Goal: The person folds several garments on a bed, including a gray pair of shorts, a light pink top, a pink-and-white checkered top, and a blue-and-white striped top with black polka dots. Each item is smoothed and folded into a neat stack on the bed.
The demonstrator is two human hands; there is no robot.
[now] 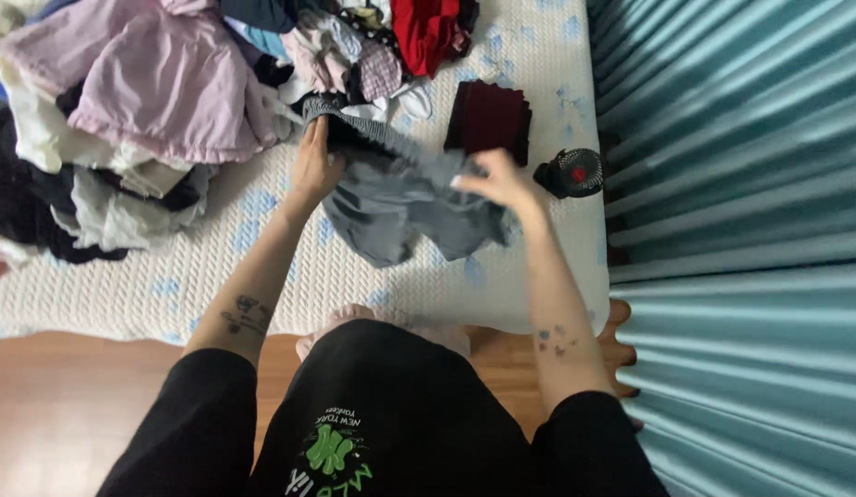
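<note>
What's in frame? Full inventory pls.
grey garment: 1, grey with darker waistband, on the bed, held in both hands
clothes pile: 1 heap, pink, white, black, red, upper left of bed
folded cloth: 1, dark red, right of the pile
fan: 1, small, black with red centre, at bed's right edge
bed cover: 1, white with pale blue flecks
curtain: 1, teal, pleated, right side
floor: wood, brown, bottom left
left hand: grips the waistband
right hand: grips the garment's right side

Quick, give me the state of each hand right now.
Left hand: closed on the waistband of the grey shorts.
Right hand: closed on the same grey shorts, at their other side.
</note>
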